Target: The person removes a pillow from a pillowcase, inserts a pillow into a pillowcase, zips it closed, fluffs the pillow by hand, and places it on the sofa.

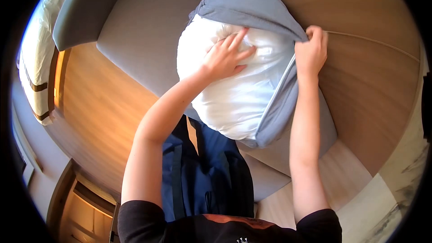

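A white cushion insert [243, 103] sits partly inside a grey cushion cover [252, 6], whose zipped opening gapes toward me. My left hand [228, 55] presses on the white filling with its fingers spread. At the right corner of the opening, my right hand [311, 51] grips the edge of the grey cover, fingers closed round the fabric. The zip edge runs down the right side of the insert, and more of the cover bunches along the lower right. What lies under the cushion is hidden.
Beneath the cushion is a grey sofa seat [148, 22] with a grey armrest [85, 9] at the left. A wooden panel [360, 72] rises on the right. A dark blue bag [207, 175] is close to my body. A bed [38, 63] shows at far left.
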Motion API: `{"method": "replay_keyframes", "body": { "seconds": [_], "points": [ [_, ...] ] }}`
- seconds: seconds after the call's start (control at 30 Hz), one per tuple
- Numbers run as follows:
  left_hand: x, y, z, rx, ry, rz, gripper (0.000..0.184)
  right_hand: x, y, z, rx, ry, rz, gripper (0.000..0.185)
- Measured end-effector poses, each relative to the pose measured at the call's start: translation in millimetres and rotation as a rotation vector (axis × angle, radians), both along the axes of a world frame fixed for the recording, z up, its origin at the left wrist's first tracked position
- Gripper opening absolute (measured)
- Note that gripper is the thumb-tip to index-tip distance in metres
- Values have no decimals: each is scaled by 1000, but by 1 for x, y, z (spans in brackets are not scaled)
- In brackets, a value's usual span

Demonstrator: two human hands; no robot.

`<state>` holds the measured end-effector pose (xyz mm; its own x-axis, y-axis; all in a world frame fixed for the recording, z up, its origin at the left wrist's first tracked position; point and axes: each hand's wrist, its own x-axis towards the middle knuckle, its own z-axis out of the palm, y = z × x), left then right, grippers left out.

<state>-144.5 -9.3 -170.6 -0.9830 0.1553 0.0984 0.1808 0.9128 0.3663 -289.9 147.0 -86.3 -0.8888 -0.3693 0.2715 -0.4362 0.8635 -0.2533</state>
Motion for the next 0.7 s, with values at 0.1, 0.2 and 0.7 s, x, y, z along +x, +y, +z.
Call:
{"method": "replay_keyframes", "body": {
  "seconds": [0.1, 0.2, 0.7],
  "points": [
    [-28, 1, -3, -53, -22, 87, 74, -43, -6, -20, -16, 37, 146, 31],
    [-76, 0, 42, -39, -581, 58, 85, -74, -5, -40, 158, -262, 183, 31],
    [-121, 22, 8, 208, -484, 184, 100, -116, -36, -38, 357, -70, 347, 27]
  ]
}}
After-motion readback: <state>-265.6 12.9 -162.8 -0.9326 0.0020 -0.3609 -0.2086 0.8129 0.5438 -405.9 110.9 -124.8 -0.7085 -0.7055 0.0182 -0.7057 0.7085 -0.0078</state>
